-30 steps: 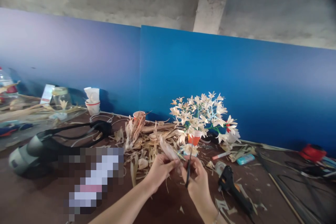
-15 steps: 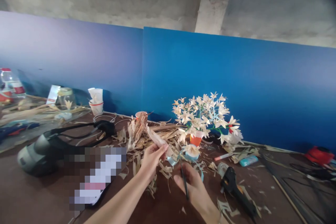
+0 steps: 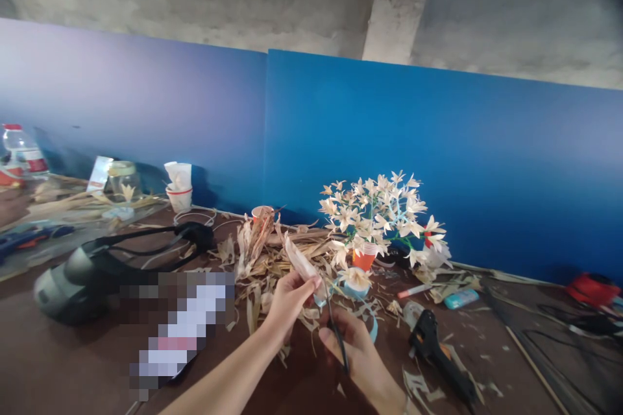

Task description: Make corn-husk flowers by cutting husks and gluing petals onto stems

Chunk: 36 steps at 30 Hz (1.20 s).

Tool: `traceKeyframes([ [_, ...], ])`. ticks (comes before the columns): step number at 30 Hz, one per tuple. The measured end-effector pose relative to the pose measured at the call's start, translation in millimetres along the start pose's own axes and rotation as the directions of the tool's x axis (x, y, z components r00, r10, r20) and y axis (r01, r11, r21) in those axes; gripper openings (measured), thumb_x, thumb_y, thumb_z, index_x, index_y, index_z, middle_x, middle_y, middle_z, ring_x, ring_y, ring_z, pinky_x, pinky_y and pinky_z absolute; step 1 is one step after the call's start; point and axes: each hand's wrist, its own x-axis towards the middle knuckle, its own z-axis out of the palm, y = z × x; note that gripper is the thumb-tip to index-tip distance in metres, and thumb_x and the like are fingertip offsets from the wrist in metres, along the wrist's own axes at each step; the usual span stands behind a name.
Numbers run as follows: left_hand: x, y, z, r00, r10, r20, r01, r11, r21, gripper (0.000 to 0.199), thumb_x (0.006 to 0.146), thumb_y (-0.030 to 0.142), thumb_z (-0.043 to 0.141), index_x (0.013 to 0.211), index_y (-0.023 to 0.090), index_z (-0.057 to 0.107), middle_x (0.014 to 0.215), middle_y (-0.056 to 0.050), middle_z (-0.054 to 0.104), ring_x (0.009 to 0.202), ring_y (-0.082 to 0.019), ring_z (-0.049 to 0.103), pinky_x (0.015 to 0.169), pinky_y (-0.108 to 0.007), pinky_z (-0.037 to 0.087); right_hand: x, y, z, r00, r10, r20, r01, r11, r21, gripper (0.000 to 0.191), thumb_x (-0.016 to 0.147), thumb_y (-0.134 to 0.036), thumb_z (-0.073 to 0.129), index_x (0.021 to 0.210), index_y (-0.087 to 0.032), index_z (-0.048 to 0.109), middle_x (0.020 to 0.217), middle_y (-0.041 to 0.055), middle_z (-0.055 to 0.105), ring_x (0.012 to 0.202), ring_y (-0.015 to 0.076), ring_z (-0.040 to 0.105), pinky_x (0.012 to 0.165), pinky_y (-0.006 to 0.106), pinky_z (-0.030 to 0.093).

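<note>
Lower centre of the frame: left hand (image 3: 286,303) pinches pale husk (image 3: 300,259); right hand (image 3: 365,351) grips slender dark tool (image 3: 344,354). Tool tip, near the left hand, could nick fingertips if the husk slips

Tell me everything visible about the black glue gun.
The glue gun lies on the brown tabletop, right of the right hand, slanting toward the picture's lower right. Its body looks like black plastic, with a small orange patch. Pale scraps lie beside it; no hand touches it. Whether it is on is unclear.
</note>
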Motion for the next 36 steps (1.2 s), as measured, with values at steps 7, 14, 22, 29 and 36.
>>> traceKeyframes([
  [7,2.2,-3.6,-2.6,1.0,-0.02,0.009,0.02,0.999,-0.029,0.032,0.057,0.042,0.072,0.058,0.012,0.059,0.046,0.005,0.047,0.042,-0.005,0.036,0.043,-0.018,0.025,0.6,-1.7,-0.9,1.0,-0.001,0.001,0.001,1.0,0.026,0.036,0.068,-0.047,0.068,0.079,-0.015,0.055,0.059,-0.0051,0.046,0.048,0.0056,0.039,0.044,0.017,0.033],
  [14,4.3,-7.4,-4.7,1.0,-0.008,0.029,0.009,0.999,-0.035,0.032,0.058,0.042,0.072,0.059,0.012,0.06,0.046,0.005,0.048,0.041,-0.006,0.038,0.043,-0.019,0.027,0.6,-2.1,0.9,1.0,0.026,-0.013,-0.025,0.998,0.066,0.037,0.065,-0.048,0.069,0.078,-0.015,0.056,0.057,-0.0054,0.046,0.045,0.0045,0.037,0.041,0.016,0.031],
  [22,5.2,-10.2,-5.8,1.0,-0.002,0.02,0.002,1.0,-0.031,0.032,0.058,0.042,0.072,0.06,0.012,0.06,0.047,0.004,0.049,0.041,-0.006,0.039,0.042,-0.018,0.027,0.3,-1.3,-1.5,1.0,0.006,-0.013,-0.005,0.999,0.032,0.034,0.067,-0.046,0.069,0.078,-0.016,0.056,0.055,-0.006,0.045,0.044,0.0046,0.036,0.041,0.016,0.03],
  [29,7.5,-12.1,-7.2,1.0,0.003,0.024,-0.002,0.999,-0.04,0.032,0.059,0.041,0.072,0.059,0.011,0.061,0.046,0.004,0.049,0.042,-0.005,0.039,0.043,-0.018,0.027,0.4,1.2,-1.9,1.0,0.01,-0.024,-0.009,1.0,0.009,0.033,0.07,-0.045,0.066,0.079,-0.014,0.058,0.052,-0.0062,0.044,0.041,0.0039,0.033,0.038,0.016,0.026],
  [36,6.1,-6.4,-7.0,0.996,-0.075,0.045,0.077,0.996,-0.041,0.035,0.059,0.046,0.071,0.064,0.012,0.061,0.049,0.002,0.053,0.043,-0.008,0.044,0.044,-0.019,0.031,2.4,-4.7,-4.1,0.999,-0.005,-0.046,0.001,0.997,-0.075,0.037,0.067,-0.049,0.067,0.072,-0.014,0.06,0.051,-0.0053,0.045,0.04,0.0042,0.032,0.037,0.016,0.027],
])
